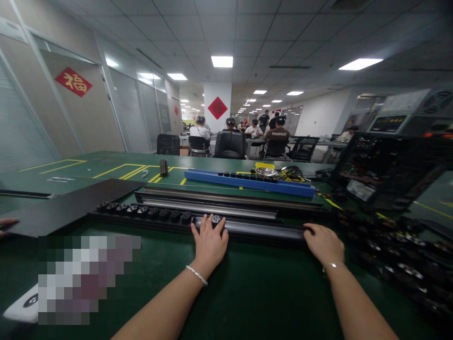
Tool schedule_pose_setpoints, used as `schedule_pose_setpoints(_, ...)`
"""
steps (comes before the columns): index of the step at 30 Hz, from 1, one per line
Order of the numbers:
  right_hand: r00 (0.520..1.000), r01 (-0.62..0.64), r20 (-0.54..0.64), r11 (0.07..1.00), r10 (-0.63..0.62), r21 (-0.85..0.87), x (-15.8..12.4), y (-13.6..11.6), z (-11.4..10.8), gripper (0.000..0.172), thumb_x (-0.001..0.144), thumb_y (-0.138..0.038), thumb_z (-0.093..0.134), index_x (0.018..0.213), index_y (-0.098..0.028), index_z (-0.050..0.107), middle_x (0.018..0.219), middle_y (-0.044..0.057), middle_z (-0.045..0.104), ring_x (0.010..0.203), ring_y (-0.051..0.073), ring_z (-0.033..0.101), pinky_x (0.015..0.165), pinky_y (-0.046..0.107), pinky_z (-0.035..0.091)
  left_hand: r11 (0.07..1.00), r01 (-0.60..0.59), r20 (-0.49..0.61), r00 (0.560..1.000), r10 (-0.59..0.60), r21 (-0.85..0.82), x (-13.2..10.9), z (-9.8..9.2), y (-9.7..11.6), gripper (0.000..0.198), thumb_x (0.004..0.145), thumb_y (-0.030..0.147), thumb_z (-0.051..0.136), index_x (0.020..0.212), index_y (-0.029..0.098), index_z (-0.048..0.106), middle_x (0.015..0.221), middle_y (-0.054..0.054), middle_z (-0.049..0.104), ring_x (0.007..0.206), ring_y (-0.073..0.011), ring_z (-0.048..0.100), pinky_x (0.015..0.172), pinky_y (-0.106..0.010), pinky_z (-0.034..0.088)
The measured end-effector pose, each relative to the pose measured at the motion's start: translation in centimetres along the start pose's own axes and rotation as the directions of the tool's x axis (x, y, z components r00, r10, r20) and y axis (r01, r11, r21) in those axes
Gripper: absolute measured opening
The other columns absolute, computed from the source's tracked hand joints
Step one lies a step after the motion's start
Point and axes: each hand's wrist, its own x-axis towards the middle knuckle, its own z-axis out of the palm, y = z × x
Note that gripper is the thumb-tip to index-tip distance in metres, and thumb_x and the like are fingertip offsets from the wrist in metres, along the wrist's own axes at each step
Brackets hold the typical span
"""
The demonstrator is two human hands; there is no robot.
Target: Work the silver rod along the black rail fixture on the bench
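A long black rail (247,228) lies across the green table in front of me. Small black parts (155,213) stand in a row along its left half. My left hand (210,243) rests on the rail's middle, fingers spread, the tips at a small grey-black part (215,219). At the rail's right end my right hand (324,243) is closed, its fingers bent over the edge; the grip itself is partly hidden. Both wrists wear silver bracelets. Just behind lie more long metal rails (219,207).
Another person's hand (7,225) shows at the left edge, near a dark flat panel (88,203). A blue rail (297,187), a metal bowl (266,172) and a short stack of parts (163,168) stand farther back. Dark parts (406,269) crowd the right, below an open black case (382,174).
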Motion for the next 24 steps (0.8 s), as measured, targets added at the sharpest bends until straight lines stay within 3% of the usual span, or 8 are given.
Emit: schedule_pose_setpoints(24,0.999,0.008,-0.054,1.000,-0.006,0.024,-0.46,-0.61,-0.12,0.040,0.077,-0.033,0.034,0.101,-0.027,0.066,0.112,0.003,0.063,0.107,0.023,0.051,0.087,0.040,0.037,1.000,-0.020,0.025,0.999,0.020,-0.009,-0.14,-0.42,0.59,0.040,0.083,0.036,0.046,0.123,0.038,0.050,0.138,-0.005,0.042,0.134,-0.0287,0.022,0.103,-0.062,0.008)
